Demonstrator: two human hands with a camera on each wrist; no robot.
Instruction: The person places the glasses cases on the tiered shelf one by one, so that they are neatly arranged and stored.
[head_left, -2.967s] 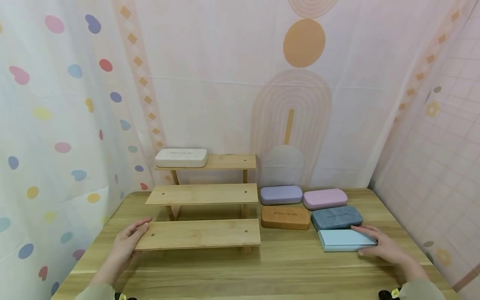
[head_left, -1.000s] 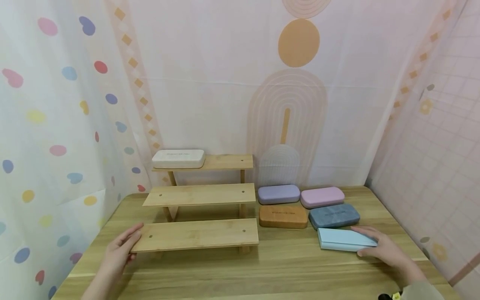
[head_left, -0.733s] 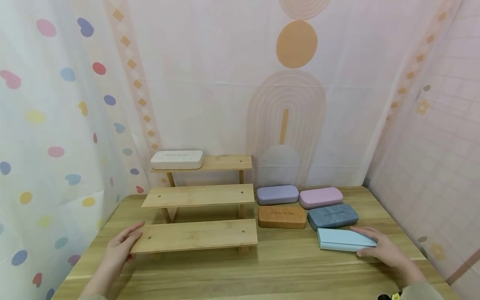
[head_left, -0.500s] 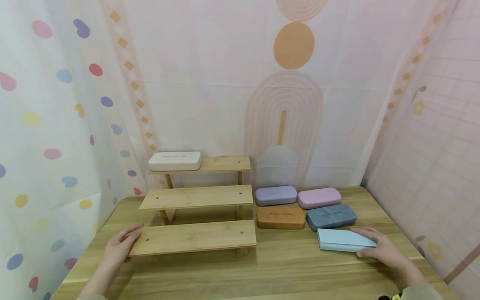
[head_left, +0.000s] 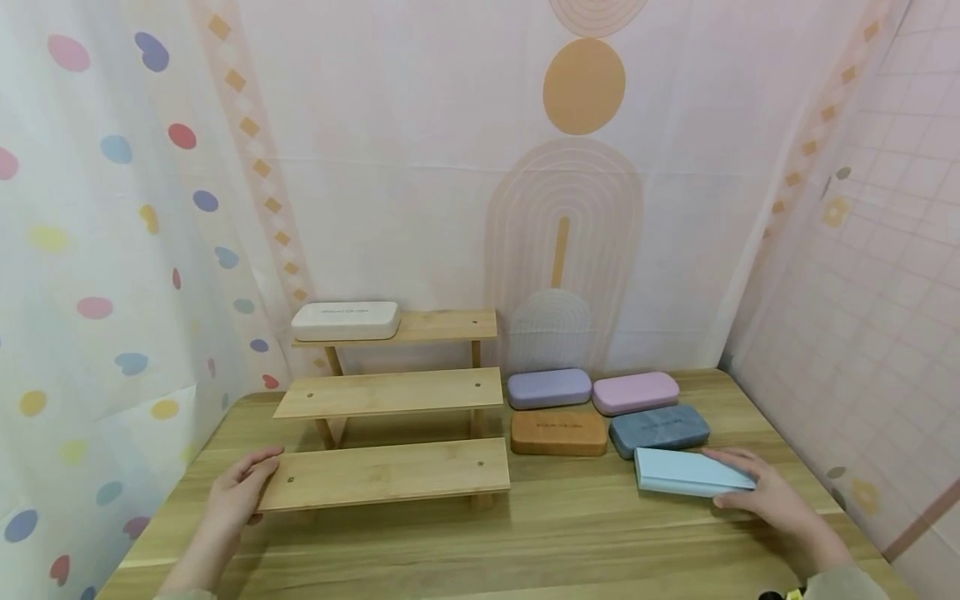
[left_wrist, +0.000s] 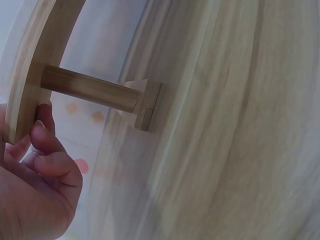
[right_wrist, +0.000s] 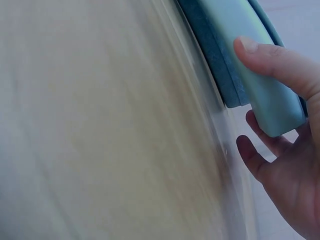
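Observation:
A three-step wooden display stand [head_left: 390, 392] stands left of centre on the table. My left hand [head_left: 238, 492] grips the left end of its lowest step, thumb on top and curled fingers [left_wrist: 47, 137] beneath the board. At the right, my right hand [head_left: 761, 492] holds a light blue glasses case [head_left: 690, 472] by its right end. Tilted, that case shows its near side raised off the table in the right wrist view, the thumb [right_wrist: 272, 57] lying across it. A blue-grey glasses case [head_left: 660, 429] sits right behind it.
On the top step, at the left, lies a white glasses case [head_left: 345, 322]. Purple [head_left: 550, 389], pink [head_left: 636, 393] and brown [head_left: 558, 433] cases lie between the stand and the right side of the wooden table [head_left: 465, 550]. A patterned curtain [head_left: 420, 192] hangs behind.
The light blue case has risen slightly and tipped in my right hand. My left hand keeps its grip on the lowest step. The stand and the other cases appear shifted left as the head view moves.

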